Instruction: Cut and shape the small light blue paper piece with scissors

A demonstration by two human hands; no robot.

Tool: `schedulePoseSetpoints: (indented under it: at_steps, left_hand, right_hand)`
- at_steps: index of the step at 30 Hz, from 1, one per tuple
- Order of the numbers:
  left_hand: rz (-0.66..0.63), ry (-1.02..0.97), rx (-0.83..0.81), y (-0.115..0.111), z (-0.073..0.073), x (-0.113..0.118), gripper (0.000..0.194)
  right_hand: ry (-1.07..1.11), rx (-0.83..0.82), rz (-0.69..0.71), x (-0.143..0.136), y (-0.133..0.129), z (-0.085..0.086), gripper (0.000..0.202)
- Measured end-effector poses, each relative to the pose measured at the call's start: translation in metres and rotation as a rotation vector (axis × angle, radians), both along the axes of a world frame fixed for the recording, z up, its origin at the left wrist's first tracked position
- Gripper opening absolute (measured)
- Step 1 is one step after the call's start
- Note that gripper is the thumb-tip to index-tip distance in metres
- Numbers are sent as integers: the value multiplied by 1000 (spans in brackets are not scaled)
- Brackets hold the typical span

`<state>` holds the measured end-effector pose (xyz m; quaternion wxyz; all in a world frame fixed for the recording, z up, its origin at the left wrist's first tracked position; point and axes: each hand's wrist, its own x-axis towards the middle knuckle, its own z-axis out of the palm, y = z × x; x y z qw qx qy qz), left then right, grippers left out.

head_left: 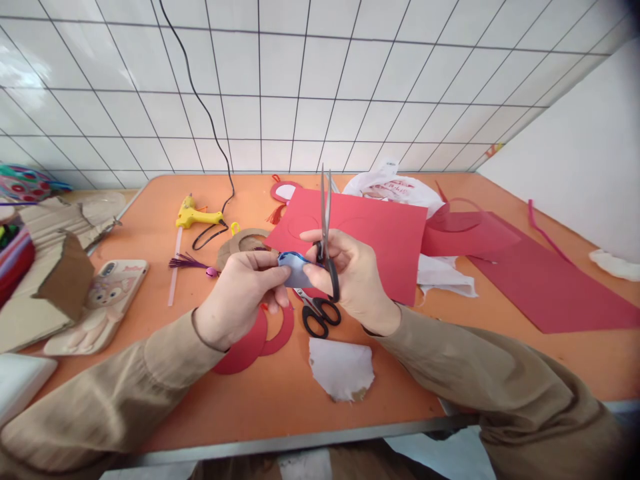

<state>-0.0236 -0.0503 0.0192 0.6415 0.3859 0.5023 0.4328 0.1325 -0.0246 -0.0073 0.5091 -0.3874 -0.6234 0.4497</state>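
Observation:
Between my hands is a small pale blue-grey piece (299,275) with a wavy dark blue upper edge; I cannot tell if it is paper or cloth. My left hand (239,288) pinches its left side between thumb and fingers. My right hand (356,275) has scissors (325,223) hooked on its fingers, blades pointing up and slightly apart, while its thumb touches the piece's right side. Just below, a second pair of black-handled scissors (320,316) lies on the table, its blades partly hidden. Red paper rings and discs (245,350) lie under my left hand.
Large red sheets (385,247) and a white plastic bag (407,190) lie behind my right hand. A yellow glue gun (197,213), a purple tassel (193,265) and a phone (107,303) are leftward. A torn white scrap (342,368) lies near the front edge.

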Motion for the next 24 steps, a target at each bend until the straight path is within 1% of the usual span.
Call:
schedulePoseSetpoints:
  at_steps: [5, 12, 16, 24]
  left_hand:
    - [49, -43, 13, 2, -2, -1, 5]
    - [53, -29, -40, 2, -3, -1, 6]
    - [86, -48, -27, 1, -3, 0, 2]
    - [103, -84, -23, -1, -6, 0, 6]
  right_hand:
    - [6, 7, -5, 0, 0, 0, 32]
    - [13, 19, 10, 0, 1, -4, 32]
    - [18, 28, 11, 1, 2, -5, 32]
    - [3, 39, -11, 0, 2, -5, 31]
